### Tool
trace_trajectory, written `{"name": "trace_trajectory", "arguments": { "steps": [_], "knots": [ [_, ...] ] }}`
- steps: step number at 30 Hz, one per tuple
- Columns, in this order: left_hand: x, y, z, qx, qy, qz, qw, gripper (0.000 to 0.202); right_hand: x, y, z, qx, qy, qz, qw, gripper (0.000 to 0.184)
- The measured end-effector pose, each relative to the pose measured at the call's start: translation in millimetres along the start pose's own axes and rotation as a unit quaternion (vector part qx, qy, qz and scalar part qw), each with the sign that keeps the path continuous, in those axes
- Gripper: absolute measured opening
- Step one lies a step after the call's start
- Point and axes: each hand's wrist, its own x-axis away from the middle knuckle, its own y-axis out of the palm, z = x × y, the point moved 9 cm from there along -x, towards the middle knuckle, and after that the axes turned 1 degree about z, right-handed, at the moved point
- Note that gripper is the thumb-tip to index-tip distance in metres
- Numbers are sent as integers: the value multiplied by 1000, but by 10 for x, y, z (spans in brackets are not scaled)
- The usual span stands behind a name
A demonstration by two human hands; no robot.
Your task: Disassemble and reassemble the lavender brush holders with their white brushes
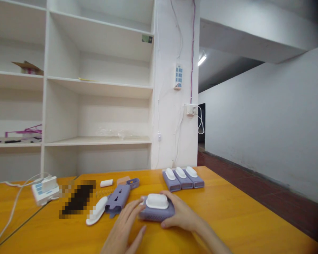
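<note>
A purple box-shaped case [156, 214] with a white oval piece [157, 201] on top lies on the table in front of me. My right hand [178, 213] is closed round its right side, thumb at the front and fingers behind. At the case's left edge, my left hand [128, 222] has its fingers stretched out and the thumb apart; the fingertips seem to touch the case. Left of it lies a purple shell [119, 198] with dark slots, beside a loose white oval piece [97, 211]. A purple ring-like end piece [133, 182] and a small white cylinder [106, 183] lie farther back.
Three similar purple cases [180, 181] with white tops stand side by side at the back right of the yellow table [228, 211]. A white power strip [45, 190] with cables sits at the left, near a blurred-out dark object [79, 199]. White shelves [100, 84] rise behind.
</note>
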Motion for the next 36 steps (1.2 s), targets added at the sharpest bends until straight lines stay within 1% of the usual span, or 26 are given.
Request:
{"name": "trace_trajectory", "arguments": {
  "steps": [2,3,5,6,7,8,9,10,12,14,16,19,22,26,28,33,36],
  "knots": [
    [29,22,-113,18,-42,-12,999,62,58,-141,-7,-19,-6,-28,999,80],
    [48,62,-159,35,-52,-28,998,70,92,-177,-14,-24,-7,-38,999,79],
    [89,198,-206,73,-50,-74,993,95,148,-177,-40,-29,-8,-45,999,79],
    [107,272,-220,88,-48,-94,990,106,164,-151,-62,-25,-8,-37,999,76],
    [121,339,-232,97,-49,-108,988,111,172,-122,-91,-12,-8,-20,1000,70],
    [128,388,-243,102,-54,-113,987,110,174,-96,-132,10,-11,8,1000,59],
    [127,416,-253,105,-63,-110,986,105,174,-76,-189,43,-18,41,998,51],
    [119,424,-260,109,-76,-102,986,97,175,-46,-259,79,-30,69,994,47],
    [96,406,-250,123,-99,-87,984,82,174,47,-385,131,-51,90,986,40],
    [71,373,-213,141,-116,-89,979,76,175,122,-459,156,-60,89,982,35],
    [52,351,-155,155,-123,-109,974,78,180,160,-487,167,-62,82,980,34],
    [35,304,-90,175,-136,-128,967,72,180,173,-488,183,-70,78,978,35],
    [28,269,-71,194,-155,-128,960,64,150,187,-459,194,-75,77,975,33],
    [27,279,-81,188,-173,-127,959,67,99,188,-431,207,-75,90,971,31],
    [9,288,-61,189,-170,-132,958,67,82,178,-427,212,-75,95,970,30],
    [-58,268,46,201,-138,-163,956,69,69,166,-425,215,-82,88,969,27],
    [-66,256,62,194,-138,-167,957,67,65,160,-418,217,-84,90,968,27]
  ]
}}
